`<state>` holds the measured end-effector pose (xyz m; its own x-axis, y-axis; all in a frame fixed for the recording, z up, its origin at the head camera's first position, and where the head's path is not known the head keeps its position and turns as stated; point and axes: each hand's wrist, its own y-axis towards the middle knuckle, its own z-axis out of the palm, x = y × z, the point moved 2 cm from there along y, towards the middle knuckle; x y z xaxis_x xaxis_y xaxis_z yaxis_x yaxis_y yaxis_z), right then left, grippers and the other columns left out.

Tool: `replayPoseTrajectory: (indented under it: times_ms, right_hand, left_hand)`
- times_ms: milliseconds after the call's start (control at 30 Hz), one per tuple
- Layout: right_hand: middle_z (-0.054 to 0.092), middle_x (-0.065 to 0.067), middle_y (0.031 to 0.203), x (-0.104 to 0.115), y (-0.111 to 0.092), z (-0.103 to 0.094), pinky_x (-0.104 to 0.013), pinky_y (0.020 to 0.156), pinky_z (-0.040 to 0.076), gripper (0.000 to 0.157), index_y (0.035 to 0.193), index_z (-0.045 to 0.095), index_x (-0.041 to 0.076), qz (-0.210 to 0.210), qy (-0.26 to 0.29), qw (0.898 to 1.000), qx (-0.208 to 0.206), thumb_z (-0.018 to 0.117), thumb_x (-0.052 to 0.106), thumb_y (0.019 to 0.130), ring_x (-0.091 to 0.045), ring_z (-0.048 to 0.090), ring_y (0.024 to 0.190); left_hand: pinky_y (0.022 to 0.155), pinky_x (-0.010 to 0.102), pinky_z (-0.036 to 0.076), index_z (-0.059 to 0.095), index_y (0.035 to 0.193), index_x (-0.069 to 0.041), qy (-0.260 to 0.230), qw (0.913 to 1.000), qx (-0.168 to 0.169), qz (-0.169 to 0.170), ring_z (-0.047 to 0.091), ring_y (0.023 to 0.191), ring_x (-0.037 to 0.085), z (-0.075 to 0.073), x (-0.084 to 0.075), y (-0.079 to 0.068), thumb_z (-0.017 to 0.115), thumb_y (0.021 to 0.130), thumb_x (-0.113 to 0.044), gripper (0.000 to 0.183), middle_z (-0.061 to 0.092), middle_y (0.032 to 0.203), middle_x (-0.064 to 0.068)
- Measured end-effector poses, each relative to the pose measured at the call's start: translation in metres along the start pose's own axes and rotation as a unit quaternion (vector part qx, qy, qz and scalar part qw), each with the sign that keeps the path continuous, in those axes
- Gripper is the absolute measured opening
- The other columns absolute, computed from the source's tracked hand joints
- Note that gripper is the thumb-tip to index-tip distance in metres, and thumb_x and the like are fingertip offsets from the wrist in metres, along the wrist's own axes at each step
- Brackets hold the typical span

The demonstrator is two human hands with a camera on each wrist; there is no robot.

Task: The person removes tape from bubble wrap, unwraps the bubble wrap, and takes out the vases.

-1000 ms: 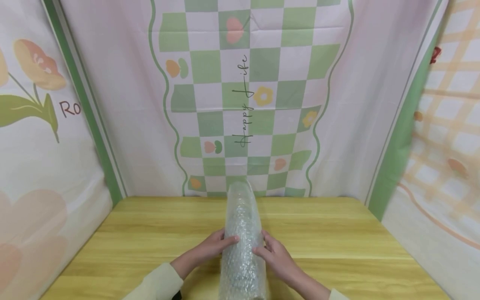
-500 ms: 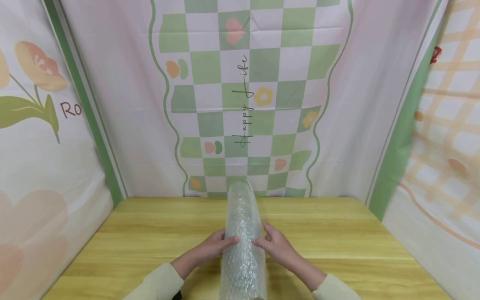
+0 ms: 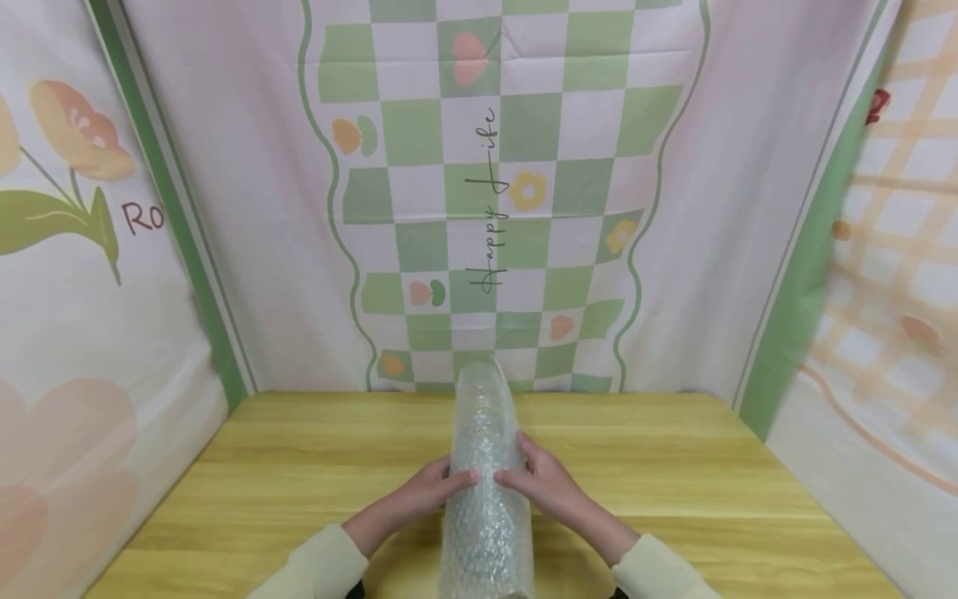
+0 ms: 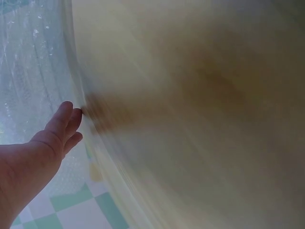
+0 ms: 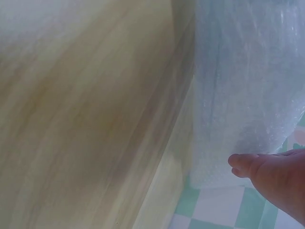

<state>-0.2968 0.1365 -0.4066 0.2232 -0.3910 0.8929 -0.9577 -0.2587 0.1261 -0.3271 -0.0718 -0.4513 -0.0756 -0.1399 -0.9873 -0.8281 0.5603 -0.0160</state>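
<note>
A long clear bubble wrap roll [image 3: 486,532] lies lengthwise away from me over the wooden table, its far end against the backdrop cloth in the head view. My left hand [image 3: 421,497] holds its left side, thumb over the top and fingers down the flank. Opposite it, my right hand [image 3: 557,491] holds the right flank, with the thumb on top and one finger reaching forward along the side. Both wrist views show the wrap [image 4: 33,57] close beside the fingers. Parts of the fingers are hidden by the roll.
The wood-grain table [image 3: 299,449] runs back to a hanging cloth [image 3: 419,133] with green checks. Patterned cloths also hang on the left [image 3: 67,316] and on the right [image 3: 883,349]. Pale sleeves [image 3: 322,566] cover my forearms.
My right hand has moved a little forward along the roll, its thumb shifting inward onto the top. The left hand and the roll look nearly unchanged.
</note>
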Motion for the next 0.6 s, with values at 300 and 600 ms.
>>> replayPoseTrajectory:
  times_ms: [300, 600]
  right_hand:
    - [0.03, -0.036, 0.146, -0.0037, 0.0028, 0.0026, -0.052, 0.1, 0.043, 0.097, 0.147, 0.018, -0.014, 0.004, -0.023, 1.0, 0.001, 0.074, 0.033, 0.083, -0.047, 0.043, 0.127]
    - [0.033, -0.037, 0.144, -0.0047, 0.0051, 0.0024, -0.052, 0.096, 0.047, 0.096, 0.146, 0.021, -0.016, 0.004, -0.059, 0.998, 0.007, 0.074, 0.028, 0.078, -0.048, 0.046, 0.124]
  left_hand:
    - [0.091, 0.044, 0.053, 0.031, 0.149, 0.001, 0.007, 1.0, -0.003, 0.0, 0.062, 0.108, 0.031, 0.0006, -0.0003, -0.0001, 0.053, 0.1, -0.037, 0.066, 0.06, 0.124, 0.015]
    - [0.089, 0.043, 0.054, 0.035, 0.146, 0.001, 0.01, 0.9999, -0.003, -0.005, 0.063, 0.105, 0.029, 0.0, -0.0009, 0.001, 0.054, 0.099, -0.038, 0.064, 0.061, 0.122, 0.014]
